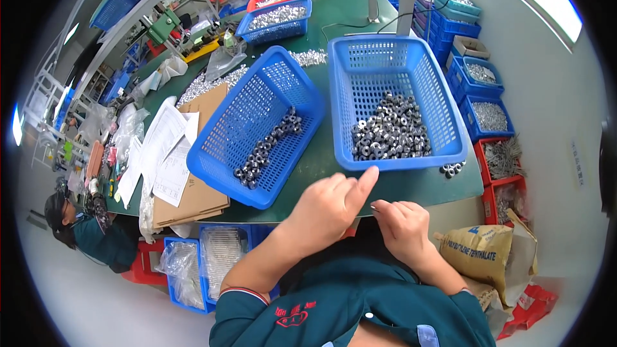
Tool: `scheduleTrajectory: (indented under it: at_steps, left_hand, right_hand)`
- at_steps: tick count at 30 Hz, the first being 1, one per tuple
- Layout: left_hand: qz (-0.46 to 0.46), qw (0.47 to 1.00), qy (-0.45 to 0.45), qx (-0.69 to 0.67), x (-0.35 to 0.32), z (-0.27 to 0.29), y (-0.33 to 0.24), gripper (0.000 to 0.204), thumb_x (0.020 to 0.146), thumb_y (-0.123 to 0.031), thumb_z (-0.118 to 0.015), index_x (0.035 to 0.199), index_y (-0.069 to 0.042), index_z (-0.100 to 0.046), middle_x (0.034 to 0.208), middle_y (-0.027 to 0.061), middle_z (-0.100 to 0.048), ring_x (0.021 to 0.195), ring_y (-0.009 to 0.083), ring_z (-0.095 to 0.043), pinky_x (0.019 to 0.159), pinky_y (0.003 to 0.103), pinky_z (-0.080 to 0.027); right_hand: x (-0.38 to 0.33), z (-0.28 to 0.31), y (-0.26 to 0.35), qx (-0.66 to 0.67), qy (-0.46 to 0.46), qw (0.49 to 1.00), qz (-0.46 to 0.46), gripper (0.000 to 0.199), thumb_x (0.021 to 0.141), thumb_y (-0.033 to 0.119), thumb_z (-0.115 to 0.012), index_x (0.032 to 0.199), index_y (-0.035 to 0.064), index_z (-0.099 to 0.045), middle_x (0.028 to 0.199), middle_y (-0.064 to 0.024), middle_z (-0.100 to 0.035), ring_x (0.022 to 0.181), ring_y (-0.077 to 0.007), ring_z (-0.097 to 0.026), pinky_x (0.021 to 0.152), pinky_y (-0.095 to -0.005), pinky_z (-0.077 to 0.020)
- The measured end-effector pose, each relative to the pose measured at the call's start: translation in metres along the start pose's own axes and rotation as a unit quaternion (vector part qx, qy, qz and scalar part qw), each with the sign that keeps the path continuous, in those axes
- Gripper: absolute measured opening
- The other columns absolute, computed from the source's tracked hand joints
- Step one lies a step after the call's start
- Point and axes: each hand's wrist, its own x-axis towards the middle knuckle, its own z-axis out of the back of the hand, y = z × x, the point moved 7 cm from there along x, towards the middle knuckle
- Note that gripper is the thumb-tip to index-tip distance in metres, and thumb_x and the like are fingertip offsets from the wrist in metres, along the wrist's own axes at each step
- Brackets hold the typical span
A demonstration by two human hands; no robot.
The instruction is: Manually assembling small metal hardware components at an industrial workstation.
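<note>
My left hand (326,204) is closed over the table's near edge, its fingers curled and one digit pointing up and right. Beside it, my right hand (403,228) is also closed, thumb and fingertips drawn together. Anything inside either hand is hidden or too small to make out. Just beyond them stands a blue perforated basket (400,166) holding a heap of small round metal parts (392,132) with center holes and dark sides. Left of it, a second blue basket (212,125) sits tilted, with a line of similar parts (260,157) along its lower side.
Papers (168,148) and flat cardboard (199,202) lie left on the green table (308,186). A few loose parts (453,169) rest by the right basket's corner. Stacked crates (479,106) and a yellow sack (479,254) stand right. A co-worker (106,241) sits far left.
</note>
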Motion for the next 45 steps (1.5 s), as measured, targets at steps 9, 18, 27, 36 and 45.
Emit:
scheduleTrajectory:
  at_steps: [9, 18, 27, 36, 45]
  left_hand:
    - [0.048, 0.992, 0.114, 0.032, 0.102, -0.083, 0.105, 0.011, 0.077, 0.004, -0.054, 0.085, 0.000, -0.060, 0.087, 0.0199, -0.065, 0.090, 0.0396, -0.064, 0.077, 0.048, -0.052]
    - [0.061, 0.995, 0.036, 0.071, 0.111, -0.097, 0.103, 0.015, 0.073, 0.000, -0.061, 0.087, -0.004, -0.065, 0.092, 0.0150, -0.065, 0.088, 0.0334, -0.066, 0.076, 0.043, -0.055]
    - [0.338, 0.927, -0.145, 0.074, -0.018, -0.028, 0.185, 0.012, 0.084, -0.010, -0.065, 0.095, -0.008, -0.070, 0.095, 0.0101, -0.067, 0.091, 0.0313, -0.065, 0.080, 0.042, -0.053]
    - [0.365, 0.921, -0.063, 0.121, -0.019, -0.041, 0.237, 0.025, 0.080, -0.003, -0.067, 0.103, -0.009, -0.072, 0.101, 0.0129, -0.065, 0.103, 0.0333, -0.060, 0.090, 0.042, -0.050]
    - [0.345, 0.926, -0.155, -0.001, -0.025, -0.033, 0.223, 0.026, 0.078, 0.003, -0.068, 0.102, -0.006, -0.071, 0.096, 0.0121, -0.066, 0.093, 0.0286, -0.064, 0.085, 0.037, -0.052]
  right_hand:
    - [-0.036, -0.015, -0.013, 0.121, 0.048, 0.989, -0.071, 0.009, 0.083, 0.003, -0.069, 0.090, 0.0027, -0.065, 0.072, -0.0127, -0.066, 0.064, -0.0301, -0.067, 0.058, -0.0365, -0.0527]
    - [-0.046, -0.027, -0.024, 0.132, 0.086, 0.978, -0.139, 0.006, 0.085, 0.003, -0.068, 0.089, 0.0030, -0.065, 0.070, -0.0146, -0.064, 0.061, -0.0315, -0.064, 0.055, -0.0376, -0.0494]
    - [-0.050, -0.040, -0.027, 0.159, 0.099, 0.975, -0.123, 0.005, 0.086, 0.006, -0.068, 0.089, 0.0037, -0.065, 0.070, -0.0135, -0.065, 0.060, -0.0307, -0.064, 0.055, -0.0370, -0.0499]
    - [-0.048, -0.041, -0.021, 0.167, 0.097, 0.974, -0.115, 0.006, 0.087, 0.008, -0.068, 0.090, 0.0041, -0.065, 0.070, -0.0133, -0.066, 0.060, -0.0295, -0.065, 0.055, -0.0356, -0.0508]
    - [-0.057, -0.038, -0.021, 0.166, 0.094, 0.971, -0.141, 0.005, 0.086, 0.008, -0.068, 0.088, 0.0043, -0.065, 0.069, -0.0131, -0.065, 0.059, -0.0297, -0.064, 0.055, -0.0356, -0.0504]
